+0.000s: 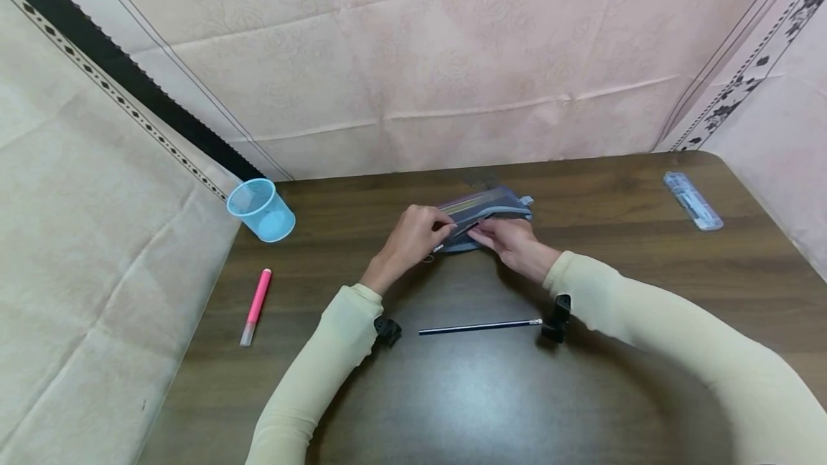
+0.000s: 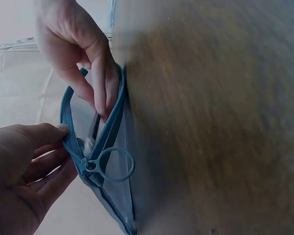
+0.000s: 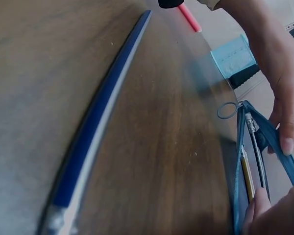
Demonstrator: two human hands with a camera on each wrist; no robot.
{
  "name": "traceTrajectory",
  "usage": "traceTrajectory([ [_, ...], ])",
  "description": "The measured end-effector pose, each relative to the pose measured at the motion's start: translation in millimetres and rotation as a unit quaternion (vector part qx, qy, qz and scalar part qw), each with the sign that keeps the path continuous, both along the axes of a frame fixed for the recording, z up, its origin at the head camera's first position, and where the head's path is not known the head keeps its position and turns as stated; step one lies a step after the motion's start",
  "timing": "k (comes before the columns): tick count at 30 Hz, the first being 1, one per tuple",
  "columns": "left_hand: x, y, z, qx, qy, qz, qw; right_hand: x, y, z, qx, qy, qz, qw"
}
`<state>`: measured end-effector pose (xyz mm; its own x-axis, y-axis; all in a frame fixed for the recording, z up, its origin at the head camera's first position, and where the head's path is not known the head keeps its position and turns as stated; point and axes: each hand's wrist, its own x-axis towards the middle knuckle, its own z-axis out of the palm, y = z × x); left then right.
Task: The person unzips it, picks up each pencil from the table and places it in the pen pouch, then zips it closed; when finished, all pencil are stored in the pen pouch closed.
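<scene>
A blue zippered pencil pouch (image 1: 494, 199) lies toward the table's far edge, its zipper undone. My left hand (image 1: 413, 235) pinches one side of its opening near the ring-shaped zipper pull (image 2: 118, 164). The fingers of my right hand (image 1: 512, 241) reach into the opening and hold a dark pencil (image 3: 256, 144), whose eraser end points toward the zipper pull. Beside it inside the pouch shows a yellow pencil (image 3: 247, 171). Pouch fabric hides the right fingertips in part. Nearer me, a dark blue pencil (image 1: 478, 327) lies flat on the table.
To the left, a pink marker (image 1: 257, 306) lies on the table (image 1: 362, 407). A blue see-through cup (image 1: 261, 210) stands at the far left corner. A small light blue packet or case (image 1: 693, 201) lies at the far right. Cloth-covered walls border the back and sides.
</scene>
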<state>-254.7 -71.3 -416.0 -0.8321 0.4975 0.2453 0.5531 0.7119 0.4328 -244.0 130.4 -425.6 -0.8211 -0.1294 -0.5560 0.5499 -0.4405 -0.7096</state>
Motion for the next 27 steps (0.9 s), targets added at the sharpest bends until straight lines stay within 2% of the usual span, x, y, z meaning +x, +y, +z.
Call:
traceTrajectory([
  [5,0.3,2.1,0.9,-0.001,-0.001,0.0,1.0,-7.9,-11,-4.6,0.006,0.024,-0.041,0.9988],
  [15,1.0,4.2,0.8,0.006,-0.011,0.007,0.9999,-12.1,-24,-3.8,0.009,0.012,-0.106,0.9943],
  [19,1.6,3.7,-0.2,0.0,-0.009,0.006,0.9999,-5.2,-22,0.1,0.002,0.016,-0.088,0.996],
  [27,1.3,2.0,-0.8,0.006,0.001,0.003,1.0,23.8,-13,14.9,-0.005,0.028,0.002,0.9996],
])
